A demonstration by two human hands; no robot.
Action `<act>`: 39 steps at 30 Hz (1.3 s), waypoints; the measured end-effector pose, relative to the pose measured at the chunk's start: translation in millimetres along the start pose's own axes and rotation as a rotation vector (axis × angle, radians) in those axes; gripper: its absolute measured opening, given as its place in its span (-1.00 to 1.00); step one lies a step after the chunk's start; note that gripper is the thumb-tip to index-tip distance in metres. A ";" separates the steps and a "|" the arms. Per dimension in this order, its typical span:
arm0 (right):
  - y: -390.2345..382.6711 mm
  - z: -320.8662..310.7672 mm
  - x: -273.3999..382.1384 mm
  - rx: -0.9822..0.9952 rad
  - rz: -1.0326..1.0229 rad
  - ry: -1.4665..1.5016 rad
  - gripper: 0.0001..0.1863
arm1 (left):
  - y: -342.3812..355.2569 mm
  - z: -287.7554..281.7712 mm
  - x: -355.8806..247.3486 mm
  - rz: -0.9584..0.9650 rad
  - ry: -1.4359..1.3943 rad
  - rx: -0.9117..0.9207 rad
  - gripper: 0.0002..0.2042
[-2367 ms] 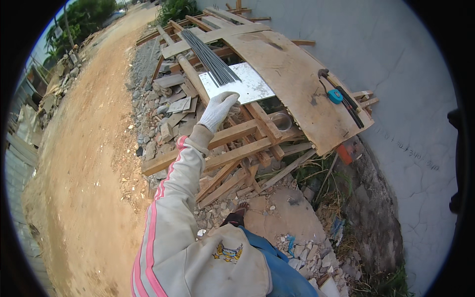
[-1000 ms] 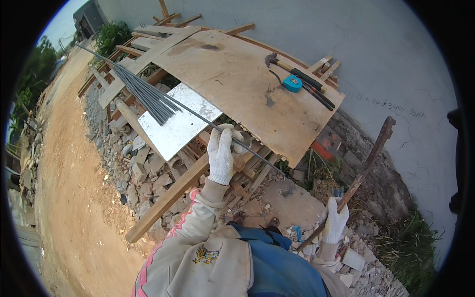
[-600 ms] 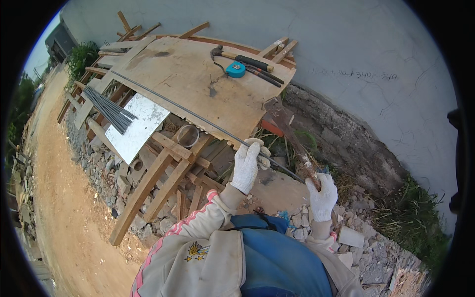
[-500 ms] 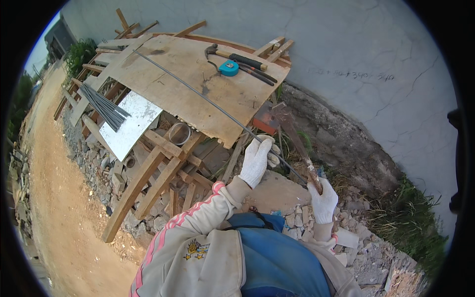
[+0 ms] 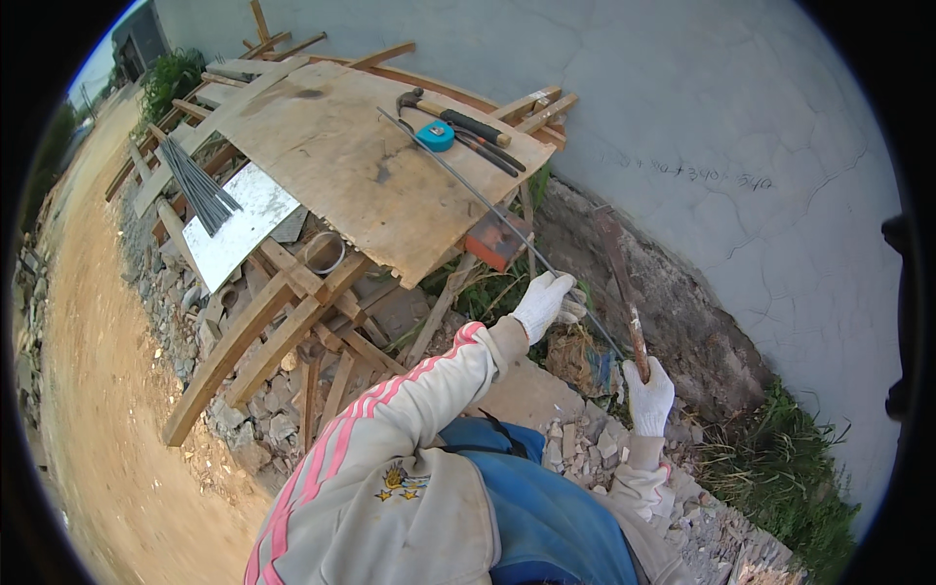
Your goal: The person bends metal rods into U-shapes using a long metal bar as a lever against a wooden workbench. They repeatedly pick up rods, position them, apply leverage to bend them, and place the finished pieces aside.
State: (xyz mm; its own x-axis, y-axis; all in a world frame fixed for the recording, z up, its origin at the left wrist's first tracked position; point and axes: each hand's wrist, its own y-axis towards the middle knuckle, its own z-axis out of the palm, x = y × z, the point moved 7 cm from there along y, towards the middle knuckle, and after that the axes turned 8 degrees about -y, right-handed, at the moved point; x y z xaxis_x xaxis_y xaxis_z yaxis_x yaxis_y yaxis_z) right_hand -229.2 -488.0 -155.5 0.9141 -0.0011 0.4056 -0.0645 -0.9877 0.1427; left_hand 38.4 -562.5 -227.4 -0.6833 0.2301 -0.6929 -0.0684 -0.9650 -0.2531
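Observation:
My left hand (image 5: 548,305), in a white knit glove, is closed round a long thin steel rod (image 5: 453,174). The rod slants from above the wooden board down toward my right hand. Also gloved, my right hand (image 5: 651,398) grips the lower end of a rusty flat metal bar (image 5: 621,283), which points up and away toward the wall. The rod's near end reaches close to the right fingers; whether they touch it I cannot tell. A reddish block (image 5: 496,241) sits beside the board's right edge, partly behind the rod.
On the plywood board (image 5: 322,146) lie a hammer (image 5: 458,119), a teal tape measure (image 5: 436,136) and pliers (image 5: 492,151). A bundle of rods (image 5: 195,185) rests over a white sheet (image 5: 234,234). Timber beams (image 5: 234,341), rubble (image 5: 585,439) and a grey wall (image 5: 721,117) surround me.
The rod's far end has come back along the board toward me and to the right. Both hands have shifted right, the left still on the rod, the right still on the rusty bar.

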 end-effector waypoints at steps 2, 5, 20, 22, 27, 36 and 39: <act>5.9 4.3 -5.8 0.029 -0.011 0.013 -0.57 | 2.3 -3.3 6.2 -0.024 0.008 -0.017 -0.71; 7.6 13.7 -17.1 0.068 0.008 0.062 -0.58 | -3.7 -6.0 8.4 -0.070 0.052 -0.039 -0.69; 5.8 3.2 -12.8 0.110 0.013 0.055 -0.60 | -1.0 -122.1 -253.9 0.849 1.389 -0.624 -0.55; 6.5 0.9 -16.5 0.124 0.001 0.128 -0.60 | 19.7 -143.2 -257.7 0.793 1.530 -0.651 -0.49; 5.5 1.3 -30.2 0.143 0.058 0.010 -0.59 | 48.0 -161.5 -250.0 0.804 1.697 -0.609 -0.54; 10.8 6.5 -26.2 0.136 0.079 0.028 -0.62 | 41.4 -154.7 -258.9 0.782 1.738 -0.632 -0.49; 4.1 9.2 -24.7 0.137 0.159 -0.049 -0.64 | 40.9 -152.2 -260.8 0.763 1.766 -0.634 -0.44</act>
State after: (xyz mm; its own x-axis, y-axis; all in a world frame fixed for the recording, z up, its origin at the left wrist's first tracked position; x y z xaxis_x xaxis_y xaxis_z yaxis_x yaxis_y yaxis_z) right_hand -248.4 -493.5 -173.3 0.9152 -0.1628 0.3686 -0.1574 -0.9865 -0.0450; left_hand 324.5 -642.9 -159.8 0.9003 0.1033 -0.4228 0.3153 -0.8244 0.4701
